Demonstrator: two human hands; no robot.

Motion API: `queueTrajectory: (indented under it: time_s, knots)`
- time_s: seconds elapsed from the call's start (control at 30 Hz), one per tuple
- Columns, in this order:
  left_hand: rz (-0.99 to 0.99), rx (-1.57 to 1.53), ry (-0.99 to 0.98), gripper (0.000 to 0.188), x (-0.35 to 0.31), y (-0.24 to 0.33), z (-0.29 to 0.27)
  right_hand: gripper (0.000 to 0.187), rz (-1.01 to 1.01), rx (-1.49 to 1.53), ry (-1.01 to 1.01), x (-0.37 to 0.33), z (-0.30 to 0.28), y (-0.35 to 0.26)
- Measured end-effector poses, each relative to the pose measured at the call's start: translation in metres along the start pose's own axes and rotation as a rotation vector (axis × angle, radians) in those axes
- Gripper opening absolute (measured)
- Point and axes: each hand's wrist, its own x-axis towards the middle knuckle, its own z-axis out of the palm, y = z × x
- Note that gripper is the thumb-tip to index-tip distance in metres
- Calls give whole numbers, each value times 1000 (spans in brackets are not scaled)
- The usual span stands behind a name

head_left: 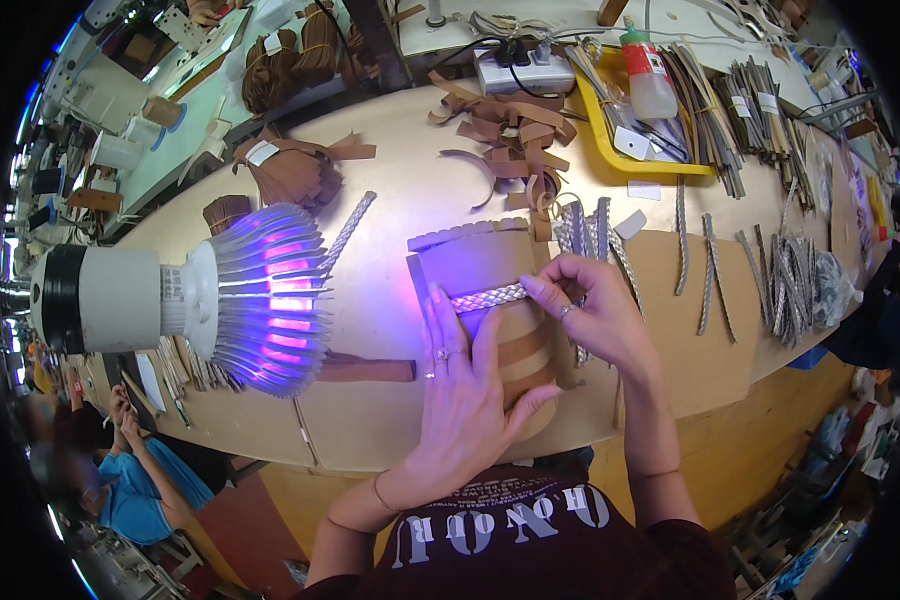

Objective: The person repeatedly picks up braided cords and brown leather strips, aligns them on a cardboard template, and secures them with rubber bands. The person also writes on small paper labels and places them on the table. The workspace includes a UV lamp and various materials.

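Observation:
A tan, sole-shaped piece [475, 252] lies in front of me, with brown bands [523, 348] across its lower part. A silvery white braided strap [488, 297] runs across it. My left hand [460, 390] lies over the piece's left side, fingers stretched out, fingertips at the strap's left end. With thumb and fingers pinched together, my right hand [592, 303] holds the strap's right end. Part of the piece is hidden under my left hand.
A finned lamp [270, 300] glowing violet stands at the left. Brown strips [510, 130], a yellow tray [610, 155] with a bottle [648, 80], and braided strips [793, 290] lie around. A cardboard sheet [700, 350] is at the right. Another person [155, 490] sits at the lower left.

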Motion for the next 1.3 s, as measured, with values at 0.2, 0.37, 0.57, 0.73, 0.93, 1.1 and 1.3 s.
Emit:
queueTrajectory:
  time_s: [0.2, 0.37, 0.57, 0.73, 0.93, 1.1, 1.3]
  knots:
    - [-15, -36, -47, 98, 1, 0, -3, 27, 85, 20, -52, 1, 3, 6]
    - [1, -62, -30, 102, 0, -2, 0, 29, 120, 306, -174, 6, 7, 23]
    - [42, -83, 42, 107, -1, -4, 5, 21, 96, 555, -135, 9, 19, 43]
    - [73, -14, 3, 101, -5, -7, 0, 20, -71, 317, 27, 4, 17, 28]
    - [49, -109, -48, 84, -12, -12, -7, 32, -100, 614, 48, -12, 12, 1]
    - [63, -116, -46, 81, -16, -13, -9, 32, -125, 690, 12, -15, 10, 3]
    - [93, -58, -27, 77, -6, -12, -9, 20, -98, 655, 37, -3, 18, 10]
